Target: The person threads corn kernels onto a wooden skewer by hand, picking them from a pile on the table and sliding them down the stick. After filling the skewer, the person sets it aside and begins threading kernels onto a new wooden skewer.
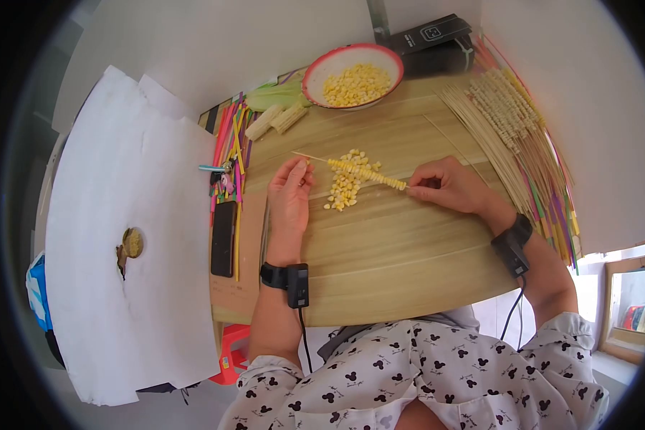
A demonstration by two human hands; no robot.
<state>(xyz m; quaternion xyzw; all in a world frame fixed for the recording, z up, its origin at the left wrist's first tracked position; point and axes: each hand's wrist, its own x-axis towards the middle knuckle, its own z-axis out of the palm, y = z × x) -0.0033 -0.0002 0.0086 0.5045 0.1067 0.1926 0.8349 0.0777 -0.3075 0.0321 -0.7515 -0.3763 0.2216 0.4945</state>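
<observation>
The right hand [455, 188] pinches the end of the skewer [317, 158] between closed thumb and fingers, holding it over the table [380, 265] beside the loose kernels [342, 188]; the left hand [290, 192] has its fingertips drawn nearly together by the bare tip, though what they grip, I cannot tell. A steady right pinch and light, straight pressure along the stick should suit the strung kernels [373, 175], since skewed pushing could split them.

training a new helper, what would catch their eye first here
The red-rimmed bowl of corn kernels stands out at the table's far edge. Nearer, both hands hold a skewer threaded with kernels above a loose kernel pile.
</observation>
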